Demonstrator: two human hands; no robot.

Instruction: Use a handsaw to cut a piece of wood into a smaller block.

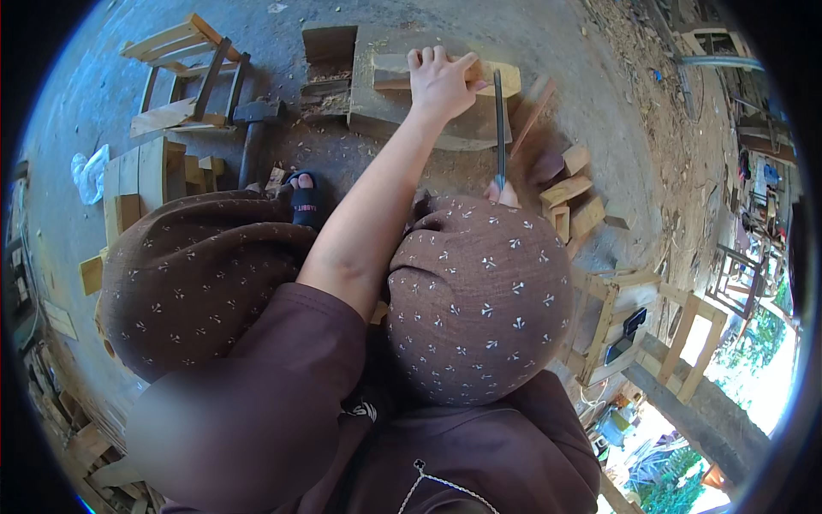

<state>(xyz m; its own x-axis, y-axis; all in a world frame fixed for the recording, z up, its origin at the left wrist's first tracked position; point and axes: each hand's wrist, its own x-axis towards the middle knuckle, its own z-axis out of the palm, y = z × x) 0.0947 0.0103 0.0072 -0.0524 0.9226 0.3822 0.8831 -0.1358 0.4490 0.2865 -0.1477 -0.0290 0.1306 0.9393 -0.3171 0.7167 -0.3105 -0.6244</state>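
Grey floor [390,17]; upper centre, my outstretched left grip [443,86] clamps wood [393,74], right grip [507,195] clasps dark bar [501,128]; sandal [303,207] bears lettering.

On the grey floor [274,51], a thick wooden block [390,111] carries 1 pale wood piece [392,74]

Grey floor [287,34], stained, littered with small debris [629,90] toward right. Slatted wooden stool [211,79] at upper left; crumpled white plastic bag [91,174] on floor nearer left edge. Wood scraps [94,445] heaped at lower left. Pale wooden frame [678,338] at lower right; bright daylight [766,385] and green plants [676,484] beyond.
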